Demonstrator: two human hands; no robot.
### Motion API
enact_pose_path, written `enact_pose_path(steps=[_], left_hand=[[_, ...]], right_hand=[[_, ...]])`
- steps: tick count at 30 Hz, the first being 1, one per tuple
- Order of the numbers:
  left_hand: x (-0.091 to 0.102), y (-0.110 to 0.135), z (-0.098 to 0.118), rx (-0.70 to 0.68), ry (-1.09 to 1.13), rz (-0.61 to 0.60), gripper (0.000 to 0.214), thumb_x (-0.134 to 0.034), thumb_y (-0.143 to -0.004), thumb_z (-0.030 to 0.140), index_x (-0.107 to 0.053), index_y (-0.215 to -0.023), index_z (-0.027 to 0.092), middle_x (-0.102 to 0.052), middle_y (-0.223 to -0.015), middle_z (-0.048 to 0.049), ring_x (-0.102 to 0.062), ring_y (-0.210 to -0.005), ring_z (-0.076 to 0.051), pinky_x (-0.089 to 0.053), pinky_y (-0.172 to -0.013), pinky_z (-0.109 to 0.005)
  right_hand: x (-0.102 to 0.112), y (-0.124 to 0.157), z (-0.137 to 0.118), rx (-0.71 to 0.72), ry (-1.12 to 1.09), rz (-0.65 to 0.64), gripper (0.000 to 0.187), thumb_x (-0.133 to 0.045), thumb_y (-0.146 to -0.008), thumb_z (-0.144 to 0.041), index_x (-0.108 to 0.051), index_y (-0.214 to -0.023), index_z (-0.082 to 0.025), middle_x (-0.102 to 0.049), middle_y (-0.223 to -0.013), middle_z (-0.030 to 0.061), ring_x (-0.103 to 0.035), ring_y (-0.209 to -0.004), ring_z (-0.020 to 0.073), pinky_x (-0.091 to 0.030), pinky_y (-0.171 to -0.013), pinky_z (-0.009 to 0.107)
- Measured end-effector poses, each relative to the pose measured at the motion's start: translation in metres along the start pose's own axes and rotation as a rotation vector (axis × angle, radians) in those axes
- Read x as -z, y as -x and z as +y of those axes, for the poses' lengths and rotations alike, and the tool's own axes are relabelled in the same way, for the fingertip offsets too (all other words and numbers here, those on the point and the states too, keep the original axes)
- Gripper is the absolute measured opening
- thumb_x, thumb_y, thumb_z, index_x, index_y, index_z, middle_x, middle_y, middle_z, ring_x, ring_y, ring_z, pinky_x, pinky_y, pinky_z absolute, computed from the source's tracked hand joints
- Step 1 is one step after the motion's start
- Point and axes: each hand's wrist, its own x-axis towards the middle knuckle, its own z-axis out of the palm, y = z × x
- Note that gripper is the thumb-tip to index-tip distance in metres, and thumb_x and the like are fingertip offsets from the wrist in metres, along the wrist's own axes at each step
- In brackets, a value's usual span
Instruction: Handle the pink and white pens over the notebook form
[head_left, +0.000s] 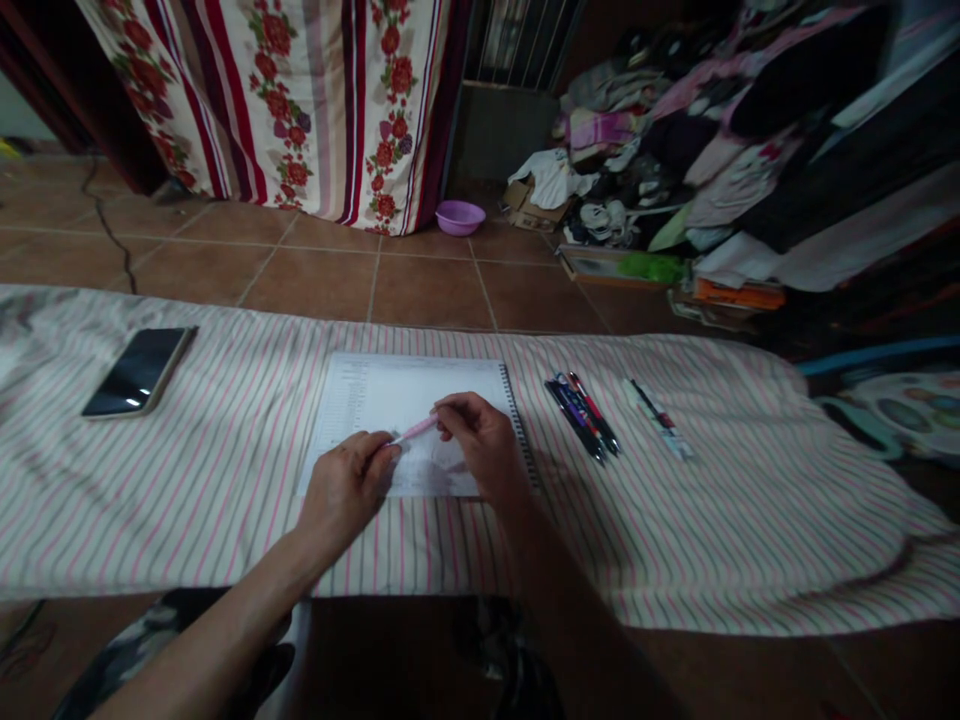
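Note:
A slim pink and white pen (418, 428) is held between my two hands, slanting up to the right above a spiral notebook (427, 375). My left hand (346, 475) pinches its lower, white end. At the upper, pink end, the thumb and fingers of my right hand (480, 440) are closed on it. The notebook lies open to a white page with a printed column at its left, and its coil runs down the right side. Both hands cast shadows on the page. My fingers hide the pen's two tips.
Several pens (583, 415) lie right of the notebook, with another pen or two (660, 420) beyond. A phone (140, 372) rests at the left on the striped cloth (247, 470). Past the table's far edge are a purple basin (460, 217), a curtain (322, 110) and piled clothes (637, 130).

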Motion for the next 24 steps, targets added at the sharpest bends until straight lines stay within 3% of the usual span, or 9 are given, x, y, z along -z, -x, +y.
enact_pose_path(steps=[7,13,20,24], left_hand=[[0.0005,0.0004,0.0009,-0.043,0.051,0.007,0.029,-0.043,-0.090,0.033,-0.064,-0.104,0.019,-0.067,-0.079,-0.0043,-0.063,-0.069,-0.014,-0.049,-0.064,-0.026],[-0.0014,0.0000,0.0032,-0.021,-0.010,0.038,0.027,-0.046,-0.088,0.034,-0.067,-0.093,0.017,-0.064,-0.072,-0.0027,-0.059,-0.061,-0.013,-0.043,-0.055,-0.022],[-0.0023,0.0016,0.0050,-0.009,-0.026,0.052,0.028,-0.044,-0.088,0.032,-0.066,-0.091,0.016,-0.062,-0.070,-0.0024,-0.055,-0.058,-0.012,-0.041,-0.054,-0.023],[-0.0019,0.0017,0.0051,0.021,-0.018,0.031,0.028,-0.042,-0.089,0.032,-0.066,-0.092,0.017,-0.062,-0.072,-0.0024,-0.058,-0.063,-0.013,-0.043,-0.057,-0.024]], right_hand=[[0.0073,-0.0036,0.0039,0.014,-0.013,-0.013,0.020,-0.068,-0.069,-0.033,-0.063,-0.083,-0.020,-0.063,-0.066,-0.0014,-0.054,-0.056,0.0109,-0.046,-0.055,0.025],[0.0041,0.0000,0.0022,-0.029,-0.037,0.011,0.021,-0.069,-0.067,-0.036,-0.064,-0.080,-0.020,-0.062,-0.063,-0.0015,-0.054,-0.057,0.0115,-0.046,-0.055,0.025],[-0.0011,0.0062,-0.0018,-0.183,-0.139,-0.039,0.023,-0.071,-0.063,-0.037,-0.065,-0.076,-0.019,-0.061,-0.064,-0.0010,-0.056,-0.061,0.0116,-0.045,-0.054,0.024],[0.0030,0.0036,-0.0015,-0.163,-0.129,0.045,0.022,-0.070,-0.064,-0.035,-0.067,-0.078,-0.019,-0.062,-0.065,-0.0009,-0.055,-0.060,0.0112,-0.044,-0.055,0.024]])
